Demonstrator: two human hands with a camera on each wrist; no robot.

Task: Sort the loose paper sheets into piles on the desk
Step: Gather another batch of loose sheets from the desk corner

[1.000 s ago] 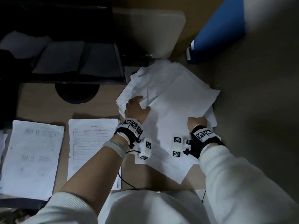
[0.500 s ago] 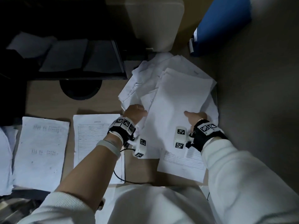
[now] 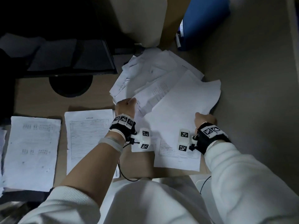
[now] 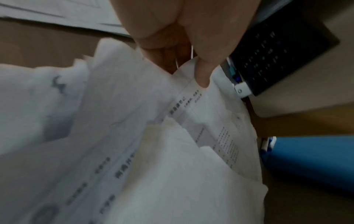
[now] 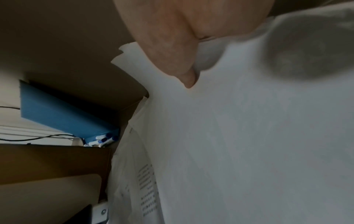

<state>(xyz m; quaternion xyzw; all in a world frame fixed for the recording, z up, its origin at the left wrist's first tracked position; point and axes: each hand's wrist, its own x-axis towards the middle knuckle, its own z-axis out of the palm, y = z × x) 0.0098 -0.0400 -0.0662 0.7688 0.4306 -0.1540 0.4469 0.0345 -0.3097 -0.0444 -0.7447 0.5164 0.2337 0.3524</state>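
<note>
The left hand (image 3: 125, 106) pinches the near-left edge of the unsorted heap (image 3: 150, 75), which fans out ahead of its knuckles; a tug there could drag the printed sheets under its thumb askew. To its right, the right hand (image 3: 204, 119) clamps thumb-over-fingers on a blank bundle (image 3: 184, 104) lifted off that heap. Loose lower sheets may slip out and scatter.

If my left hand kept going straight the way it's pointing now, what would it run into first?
Most likely more of the loose paper heap that the left hand already grips. Beyond it stands the beige box, though depth is hard to judge.
</note>
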